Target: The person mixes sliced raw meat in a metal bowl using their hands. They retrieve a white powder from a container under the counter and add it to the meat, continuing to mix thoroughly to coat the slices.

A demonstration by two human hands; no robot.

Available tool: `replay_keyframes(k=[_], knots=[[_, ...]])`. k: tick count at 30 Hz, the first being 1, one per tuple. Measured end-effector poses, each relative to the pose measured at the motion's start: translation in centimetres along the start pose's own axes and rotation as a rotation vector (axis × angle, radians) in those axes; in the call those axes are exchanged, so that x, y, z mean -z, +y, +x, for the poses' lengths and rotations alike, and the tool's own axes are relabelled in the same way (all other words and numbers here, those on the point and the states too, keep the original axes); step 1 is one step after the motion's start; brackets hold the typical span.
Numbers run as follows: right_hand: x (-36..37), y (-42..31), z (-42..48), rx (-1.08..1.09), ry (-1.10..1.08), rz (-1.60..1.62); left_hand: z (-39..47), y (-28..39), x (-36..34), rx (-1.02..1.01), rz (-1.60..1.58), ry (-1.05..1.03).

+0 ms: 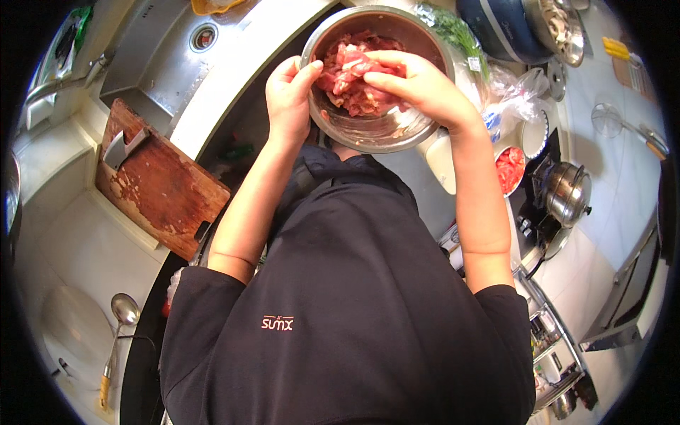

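A round stainless steel bowl (382,139) with pieces of raw meat (350,64) in it is held up in front of me at the top of the view. My left hand (292,95) grips the bowl's left rim, thumb over the edge and fingers hidden outside. Reaching in over the right rim, my right hand (419,85) has its thumb and fingers around some of the meat. Smears of wet residue coat the bowl's lower inside wall.
Left: a sink (159,69) and a worn wooden cutting board (159,186) with a cleaver (125,149). Right: bagged green herbs (462,37), plastic bags (518,95), a bowl of red pieces (511,169), a lidded steel pot (568,194) on the stove. A ladle (125,311) hangs lower left.
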State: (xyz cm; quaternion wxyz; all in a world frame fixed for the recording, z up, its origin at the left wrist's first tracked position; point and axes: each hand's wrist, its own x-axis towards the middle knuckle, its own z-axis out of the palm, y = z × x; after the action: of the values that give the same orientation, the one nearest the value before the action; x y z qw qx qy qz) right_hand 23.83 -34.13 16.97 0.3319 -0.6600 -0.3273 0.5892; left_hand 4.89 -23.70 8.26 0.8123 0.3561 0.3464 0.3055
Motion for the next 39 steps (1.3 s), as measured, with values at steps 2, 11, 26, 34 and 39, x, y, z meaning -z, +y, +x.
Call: replay_keyframes(k=[2,11,26,34,39], knots=[[-1.0,1.9,0.4,0.281,0.505,-0.626,0.0,0.3,0.0,0.01,0.02,-0.022],[-1.9,4.6,3.5,0.17,0.508,-0.538,0.0,-0.7,0.7,0.078,0.115,-0.088],[0.1,3.8,-4.6,0.165,0.173,0.274,-0.4,-1.3,-0.9,0.05,0.259,-0.227],[0.4,5.2,-6.7,0.188,0.526,-0.801,-1.5,-2.4,-3.6,0.0,0.189,-0.201],[1.2,6.8,-8.3,0.174,0.546,-0.693,-1.8,-3.5,-3.6,0.02,0.153,-0.169]])
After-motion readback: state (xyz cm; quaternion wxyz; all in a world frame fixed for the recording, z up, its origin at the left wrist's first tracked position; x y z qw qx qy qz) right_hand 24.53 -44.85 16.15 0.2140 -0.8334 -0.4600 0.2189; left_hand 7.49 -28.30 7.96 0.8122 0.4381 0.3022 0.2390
